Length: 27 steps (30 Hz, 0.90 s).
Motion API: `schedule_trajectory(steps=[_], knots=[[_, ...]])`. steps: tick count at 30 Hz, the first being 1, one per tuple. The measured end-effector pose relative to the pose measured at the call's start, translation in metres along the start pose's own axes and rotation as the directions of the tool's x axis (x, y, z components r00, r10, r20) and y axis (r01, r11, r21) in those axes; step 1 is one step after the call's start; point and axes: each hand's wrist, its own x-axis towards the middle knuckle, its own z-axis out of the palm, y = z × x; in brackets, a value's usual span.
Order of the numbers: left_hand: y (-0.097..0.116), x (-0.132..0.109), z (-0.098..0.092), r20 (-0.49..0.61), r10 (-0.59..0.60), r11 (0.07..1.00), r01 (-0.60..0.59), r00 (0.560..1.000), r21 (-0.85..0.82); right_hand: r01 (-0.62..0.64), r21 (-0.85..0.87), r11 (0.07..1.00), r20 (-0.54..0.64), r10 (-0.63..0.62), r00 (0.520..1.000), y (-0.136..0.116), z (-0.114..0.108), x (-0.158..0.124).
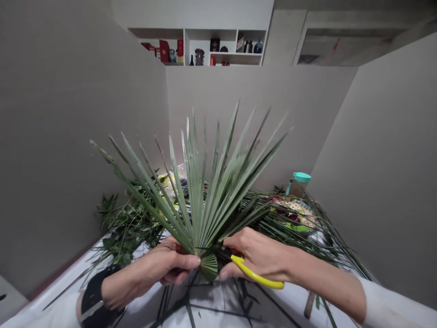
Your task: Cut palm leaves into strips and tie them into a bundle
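A black wristband [97,291] is circling the left wrist nearest the camera, and beyond it the left hand [175,262] is pinching a fan-shaped palm leaf [205,205] at its pleated base. The right hand [254,253] is gripping a yellow-handled tool [259,277], apparently scissors, its dark working end pointing toward that base. The leaf is standing upright above the white table [215,298]. If the tool were slipping leftward, it could be nicking the left thumb; too deep a cut could be splitting the leaflets apart. Farther out, loose greenery [133,223] is lying leftward. At the right, what looks like a woven basket [309,214] is holding purple and green items, partly hidden; behind it a turquoise-lidded jar [298,186] is standing, contents unclear.
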Motion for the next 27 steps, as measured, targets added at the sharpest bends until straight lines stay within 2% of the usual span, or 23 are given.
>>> schedule_trajectory(steps=[2, 5, 12, 16, 23, 27], knots=[[0.001, -0.001, 0.000, -0.014, -0.005, 1.000, 0.005, 1.000, 0.007, -0.009, 0.110, 0.994, 0.001, 0.009, 1.000, -0.001, 0.000, 0.003], [0.001, -0.001, -0.001, -0.022, -0.014, 1.000, 0.014, 1.000, 0.010, -0.001, 0.170, 0.985, -0.002, 0.001, 1.000, -0.001, 0.001, 0.008], [0.000, -0.001, -0.005, -0.014, -0.012, 1.000, 0.012, 1.000, 0.022, 0.018, 0.088, 0.996, -0.010, -0.017, 1.000, -0.001, 0.000, 0.013], [-0.004, -0.001, -0.004, 0.011, -0.020, 1.000, 0.020, 1.000, 0.025, 0.009, 0.034, 0.999, 0.034, -0.010, 0.999, -0.002, -0.001, 0.011], [-0.004, 0.001, 0.000, 0.054, -0.015, 1.000, 0.015, 0.998, 0.003, -0.027, 0.090, 0.996, 0.026, 0.025, 0.999, 0.000, -0.002, 0.003], [-0.005, 0.002, 0.000, 0.075, -0.019, 1.000, 0.021, 0.997, -0.014, -0.063, 0.099, 0.993, 0.064, 0.057, 0.996, -0.001, 0.000, 0.007]])
